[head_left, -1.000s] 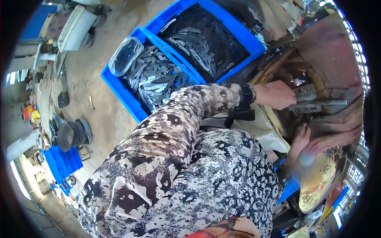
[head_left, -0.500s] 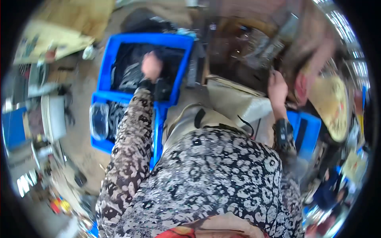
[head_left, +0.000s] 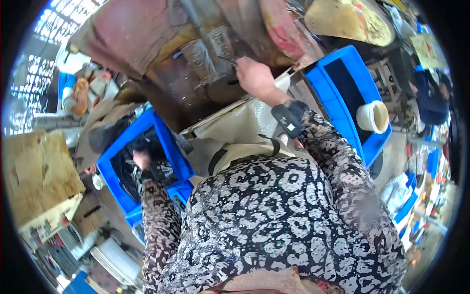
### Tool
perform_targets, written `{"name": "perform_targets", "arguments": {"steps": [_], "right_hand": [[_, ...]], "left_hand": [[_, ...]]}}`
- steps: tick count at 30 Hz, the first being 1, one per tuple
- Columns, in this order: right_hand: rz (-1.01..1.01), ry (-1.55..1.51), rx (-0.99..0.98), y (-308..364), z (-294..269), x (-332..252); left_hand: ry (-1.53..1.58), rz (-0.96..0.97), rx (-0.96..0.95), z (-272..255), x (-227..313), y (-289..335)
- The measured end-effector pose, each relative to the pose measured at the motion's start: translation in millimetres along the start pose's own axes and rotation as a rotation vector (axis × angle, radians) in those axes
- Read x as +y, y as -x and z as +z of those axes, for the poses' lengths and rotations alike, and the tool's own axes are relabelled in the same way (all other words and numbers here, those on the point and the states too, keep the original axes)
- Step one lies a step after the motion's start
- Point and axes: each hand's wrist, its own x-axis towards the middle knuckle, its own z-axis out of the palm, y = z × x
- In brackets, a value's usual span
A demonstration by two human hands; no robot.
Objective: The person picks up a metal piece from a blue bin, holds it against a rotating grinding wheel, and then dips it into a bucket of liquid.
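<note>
My right hand (head_left: 255, 77) is closed on a thin dark piece (head_left: 226, 60), too small to name. It reaches into a brown, wet, open-fronted housing (head_left: 171, 105), where water runs beside an upright grey bar or pipe (head_left: 198, 22). My left hand (head_left: 142, 159) is inside a blue bin (head_left: 171, 142) at the left, over black lining and shiny, thin pieces. That hand is smeared by motion, and its fingers cannot be made out.
At the right stands another blue bin (head_left: 320, 81) with a white cup-shaped container (head_left: 373, 117) at its edge. A pale sheet (head_left: 237, 122) hangs below the housing's front lip. A wooden board (head_left: 41, 171) lies far left. Someone in dark clothes (head_left: 432, 98) is at the far right.
The whole view has swung round, so the housing now lies ahead and the left bin lower. My right hand has moved deeper into the housing; my left stays over the bin.
</note>
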Motion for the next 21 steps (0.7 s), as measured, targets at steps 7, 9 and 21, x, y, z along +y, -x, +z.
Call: {"name": "perform_targets", "arguments": {"steps": [7, 9, 21], "right_hand": [[0.040, -0.029, 0.014, -1.6, -4.7, 2.2], [-0.015, -0.070, 0.056, -3.8, 0.9, -1.3], [0.370, -1.038, -0.331, -23.6, -6.7, -36.5]], "left_hand": [[0.840, 1.433, -0.416, -50.4, -35.0, -21.5], [0.803, 1.378, -0.392, -59.5, -47.1, -29.0], [0.271, 1.292, -0.471, -71.1, -102.7, -80.7]]}}
